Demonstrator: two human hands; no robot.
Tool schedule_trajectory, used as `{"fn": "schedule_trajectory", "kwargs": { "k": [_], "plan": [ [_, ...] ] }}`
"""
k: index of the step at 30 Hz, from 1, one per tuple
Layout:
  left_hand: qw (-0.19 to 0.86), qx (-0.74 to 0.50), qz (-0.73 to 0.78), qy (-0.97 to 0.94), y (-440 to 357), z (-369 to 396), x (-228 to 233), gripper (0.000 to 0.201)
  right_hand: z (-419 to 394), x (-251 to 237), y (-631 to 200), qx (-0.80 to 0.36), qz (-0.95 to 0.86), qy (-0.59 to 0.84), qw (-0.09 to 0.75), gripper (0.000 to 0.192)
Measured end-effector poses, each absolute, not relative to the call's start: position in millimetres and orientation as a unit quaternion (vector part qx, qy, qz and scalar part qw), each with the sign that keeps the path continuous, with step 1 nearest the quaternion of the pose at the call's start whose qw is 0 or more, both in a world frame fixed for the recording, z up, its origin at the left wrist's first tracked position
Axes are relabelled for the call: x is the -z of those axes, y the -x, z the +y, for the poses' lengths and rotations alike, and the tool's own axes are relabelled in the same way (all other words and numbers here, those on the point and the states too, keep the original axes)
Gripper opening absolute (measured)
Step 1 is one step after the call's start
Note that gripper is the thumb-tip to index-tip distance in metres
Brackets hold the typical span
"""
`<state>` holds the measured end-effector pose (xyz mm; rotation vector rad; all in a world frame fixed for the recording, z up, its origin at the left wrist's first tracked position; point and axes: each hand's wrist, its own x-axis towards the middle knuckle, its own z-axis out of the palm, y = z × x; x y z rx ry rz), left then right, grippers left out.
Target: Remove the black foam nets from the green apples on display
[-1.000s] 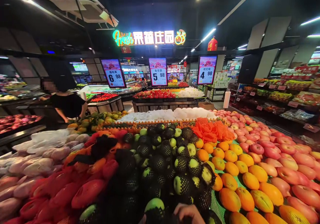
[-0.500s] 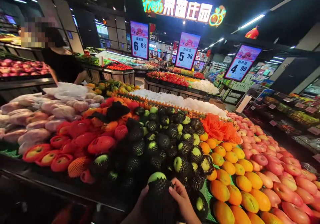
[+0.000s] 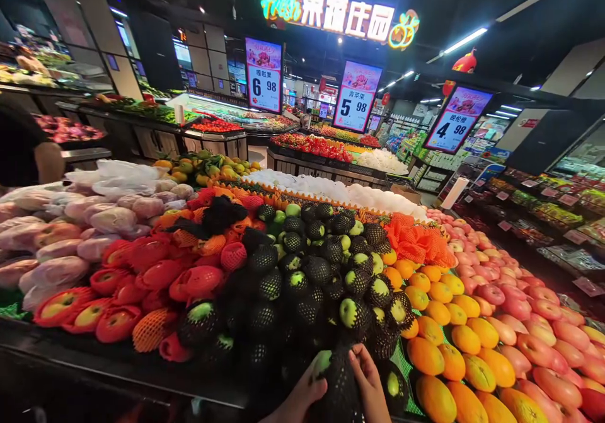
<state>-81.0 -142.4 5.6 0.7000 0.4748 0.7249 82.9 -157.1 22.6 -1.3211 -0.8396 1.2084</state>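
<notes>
A green apple (image 3: 326, 366) in a black foam net sleeve was held at the 6 o'clock edge of the fruit surface (image 3: 118, 366), just in front of the heap of netted apples (image 3: 307, 272). The left hand (image 3: 300, 401) cupped it from below, its grip closed on the fruit, while the right hand (image 3: 371, 385) pinched the sleeve, apparently to seat the net. Only a pale green crown showed above the mesh. Oranges (image 3: 439, 322) lay at 3 o'clock.
</notes>
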Motion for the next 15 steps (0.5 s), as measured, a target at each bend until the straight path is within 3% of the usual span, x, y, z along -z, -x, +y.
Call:
{"fn": "schedule_trajectory", "kwargs": {
  "k": [3,8,11,15],
  "plan": [
    [0.848,-0.344,0.185,-0.358,89.7,-133.2,3.3,0.058,-159.5,-27.4,-79.4,-0.485,-0.422,0.565,0.517,0.049],
    [0.849,-0.284,0.225,-0.386,118.1,-123.7,4.6,0.064,-163.3,-50.3,-66.3,-0.523,-0.569,0.49,0.403,0.085],
    [0.814,-0.241,0.247,-0.467,140.3,-116.1,-6.1,0.08,-159.9,-52.2,-48.6,-0.511,-0.604,0.495,0.359,0.077],
    [0.763,-0.163,0.312,-0.543,169.4,-96.8,-27.0,0.093,-149.2,-35.0,-25.4,-0.493,-0.593,0.506,0.386,0.071]
  ]
}}
